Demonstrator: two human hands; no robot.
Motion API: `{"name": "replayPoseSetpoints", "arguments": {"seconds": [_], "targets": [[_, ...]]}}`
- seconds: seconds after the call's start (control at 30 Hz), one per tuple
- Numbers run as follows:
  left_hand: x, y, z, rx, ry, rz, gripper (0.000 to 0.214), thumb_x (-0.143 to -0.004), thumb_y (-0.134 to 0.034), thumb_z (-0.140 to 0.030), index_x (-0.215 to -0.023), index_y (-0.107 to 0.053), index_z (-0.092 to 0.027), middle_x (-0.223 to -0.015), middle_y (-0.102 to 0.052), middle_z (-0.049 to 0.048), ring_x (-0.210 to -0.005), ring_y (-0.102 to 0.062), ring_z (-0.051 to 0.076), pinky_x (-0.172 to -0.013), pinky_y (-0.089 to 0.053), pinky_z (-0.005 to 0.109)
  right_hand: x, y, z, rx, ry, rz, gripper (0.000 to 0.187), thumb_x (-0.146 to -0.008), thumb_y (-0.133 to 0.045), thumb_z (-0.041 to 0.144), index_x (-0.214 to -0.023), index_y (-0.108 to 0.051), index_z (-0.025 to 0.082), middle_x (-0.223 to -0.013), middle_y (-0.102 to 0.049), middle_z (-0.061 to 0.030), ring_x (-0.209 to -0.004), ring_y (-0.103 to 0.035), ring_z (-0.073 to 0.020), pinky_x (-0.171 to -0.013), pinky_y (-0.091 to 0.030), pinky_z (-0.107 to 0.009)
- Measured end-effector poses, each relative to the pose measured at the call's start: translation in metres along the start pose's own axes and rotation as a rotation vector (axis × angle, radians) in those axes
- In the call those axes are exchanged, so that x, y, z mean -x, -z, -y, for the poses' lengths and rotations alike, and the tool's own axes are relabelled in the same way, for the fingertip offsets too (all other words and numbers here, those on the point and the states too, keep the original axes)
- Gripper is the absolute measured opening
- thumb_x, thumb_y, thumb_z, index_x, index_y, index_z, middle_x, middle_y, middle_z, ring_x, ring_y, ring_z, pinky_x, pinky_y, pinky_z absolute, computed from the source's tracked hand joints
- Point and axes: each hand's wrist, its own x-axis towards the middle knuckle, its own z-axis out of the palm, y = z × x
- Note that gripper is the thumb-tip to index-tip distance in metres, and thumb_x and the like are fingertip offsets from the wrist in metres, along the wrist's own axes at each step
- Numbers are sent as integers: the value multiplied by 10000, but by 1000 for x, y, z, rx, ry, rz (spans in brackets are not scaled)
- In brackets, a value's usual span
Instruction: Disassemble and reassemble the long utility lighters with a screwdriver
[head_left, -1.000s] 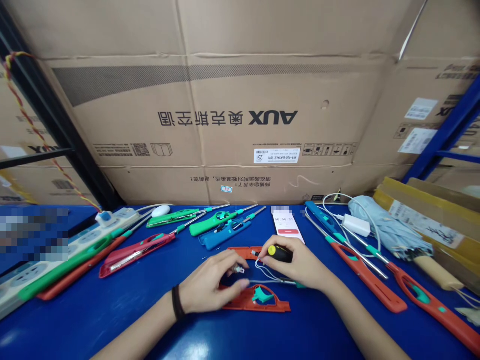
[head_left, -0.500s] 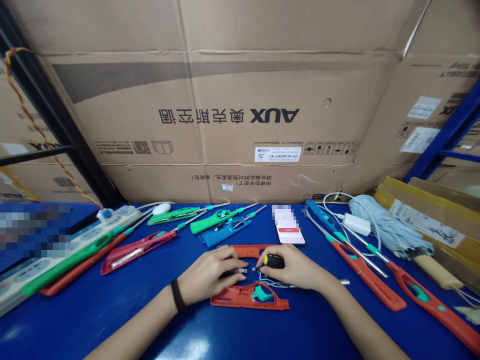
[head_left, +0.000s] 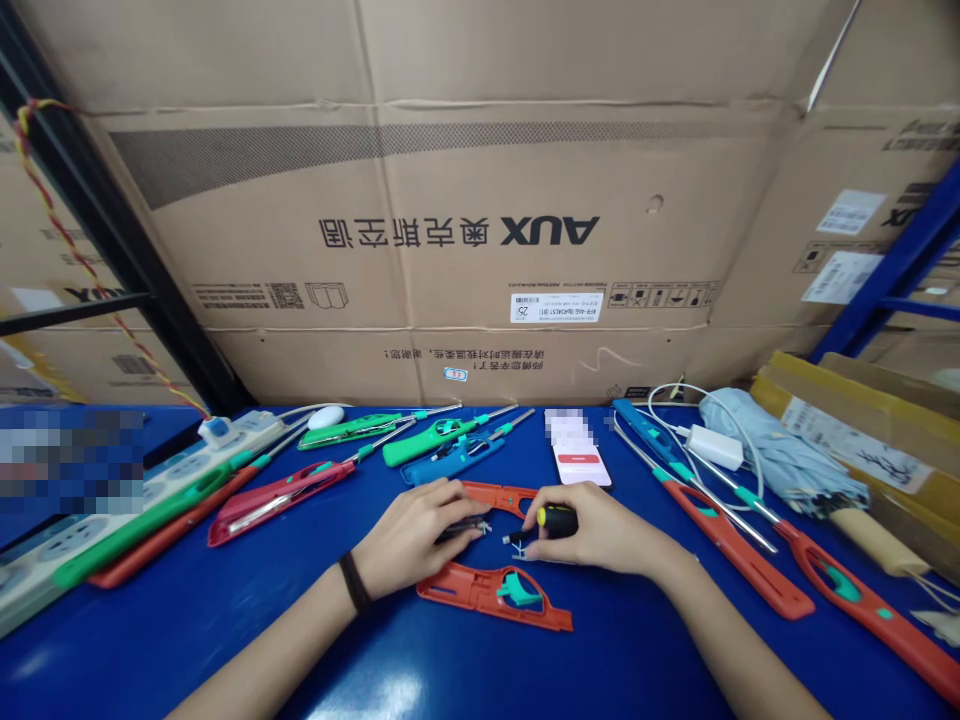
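Observation:
My left hand [head_left: 424, 535] is closed around a dark, partly see-through lighter tank [head_left: 466, 526] with a small metal fitting at its right end. Opposite it, my right hand [head_left: 589, 530] grips a black-and-yellow screwdriver handle [head_left: 556, 520]. A small black part with a metal tip [head_left: 511, 540] and thin white wires shows at my right fingertips; its link to the handle is hidden. Just below both hands lies an orange lighter shell half [head_left: 480, 590] with a teal trigger. Behind them, another orange shell half [head_left: 495, 497] is partly covered by my fingers.
Several lighters in green, blue and red lie at the back left, including a green lighter [head_left: 431, 442]. A phone [head_left: 577, 460] sits behind my right hand. Orange lighters [head_left: 739, 550], a charger [head_left: 714, 447] and an umbrella [head_left: 780, 450] are on the right. A power strip [head_left: 161, 480] runs along the left.
The near orange shell half has turned slightly, its right end closer to me. My right hand has shifted a little right, and the white wires have moved in with its fingertips.

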Motion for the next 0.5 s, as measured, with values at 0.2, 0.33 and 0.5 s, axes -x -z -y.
{"name": "replayPoseSetpoints", "arguments": {"seconds": [0.2, 0.33, 0.5], "targets": [[0, 10, -13, 111, -39, 8, 192, -824, -600, -380, -913, -654, -218, -911, -627, 26, -832, -576, 171, -774, -444, 287, 4, 5, -6, 48, -93, 112, 266, -649, -733, 346, -853, -649, 198, -806, -654, 3, -697, -592, -148, -605, -437, -221], [0, 10, -22, 171, -82, 75, 307, -698, -695, -467, -834, -654, -196, -778, -631, 11, -701, -581, 159, -684, -430, 269, 2, 1, -6, 99, -98, 126, 178, -684, -689, 327, -789, -655, 187, -718, -629, 14, -590, -538, -119, -520, -390, -205], [0, 7, -26, 150, -108, 101, 245, -722, -672, -418, -810, -645, -191, -700, -612, 0, -620, -557, 145, -620, -401, 254, 3, 1, -2, 71, -72, 87, 277, -656, -723, 432, -771, -662, 188, -682, -608, 13, -598, -526, -128, -521, -379, -212]]}}
